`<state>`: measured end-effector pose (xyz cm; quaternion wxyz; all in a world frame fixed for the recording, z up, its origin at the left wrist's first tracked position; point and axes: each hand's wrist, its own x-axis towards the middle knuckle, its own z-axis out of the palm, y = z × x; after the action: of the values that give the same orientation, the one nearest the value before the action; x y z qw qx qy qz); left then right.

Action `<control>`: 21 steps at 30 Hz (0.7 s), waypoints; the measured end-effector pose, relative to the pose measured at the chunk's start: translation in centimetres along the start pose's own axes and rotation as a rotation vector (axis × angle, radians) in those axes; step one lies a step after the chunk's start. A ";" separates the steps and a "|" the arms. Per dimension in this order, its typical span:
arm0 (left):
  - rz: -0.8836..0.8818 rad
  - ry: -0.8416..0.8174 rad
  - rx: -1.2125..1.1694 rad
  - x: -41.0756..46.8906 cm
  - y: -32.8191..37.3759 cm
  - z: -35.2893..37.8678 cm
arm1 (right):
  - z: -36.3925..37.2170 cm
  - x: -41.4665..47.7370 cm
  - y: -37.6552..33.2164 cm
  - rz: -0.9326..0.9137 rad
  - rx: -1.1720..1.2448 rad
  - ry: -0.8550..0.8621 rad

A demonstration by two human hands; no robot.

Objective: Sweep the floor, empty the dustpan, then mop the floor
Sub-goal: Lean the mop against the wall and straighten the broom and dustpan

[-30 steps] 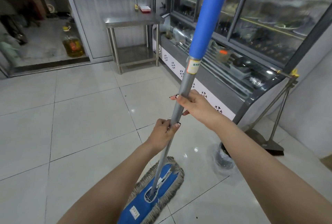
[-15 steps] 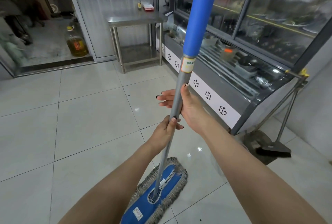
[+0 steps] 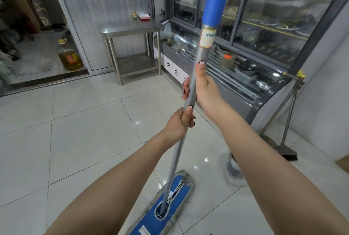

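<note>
A shiny metal table [image 3: 122,29] stood by the grey door panel [image 3: 105,15]. On its top sat a small bottle [image 3: 134,14] just beside a flat red and white box [image 3: 144,16]. To the left, past the doorway, a big jug of yellow oil [image 3: 70,59] stood alone. To the table's right ran a long grey cold case [image 3: 234,93] with little snowflake marks [image 3: 176,72] on its white front, and above it tall glass doors [image 3: 273,17] showed shelves of things too blurry to make out.
</note>
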<state>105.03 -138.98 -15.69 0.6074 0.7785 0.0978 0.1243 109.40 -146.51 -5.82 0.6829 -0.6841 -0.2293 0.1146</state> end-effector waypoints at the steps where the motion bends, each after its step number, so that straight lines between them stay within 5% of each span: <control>1: 0.025 -0.009 -0.008 0.1 0.9 0.3 | -0.6 -0.1 -0.8 -0.005 0.012 0.006; 11: 0.192 -0.157 -0.047 -0.7 8.4 8.2 | -8.9 -3.8 -7.2 -0.021 0.005 0.207; 21: 0.243 -0.327 0.017 -2.5 15.2 24.4 | -25.2 -9.9 -9.6 -0.030 -0.063 0.447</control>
<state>110.32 -165.87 -6.80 0.5891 0.7995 -0.0958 0.0675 111.15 -173.72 3.13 0.6967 -0.7099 -0.0859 -0.0575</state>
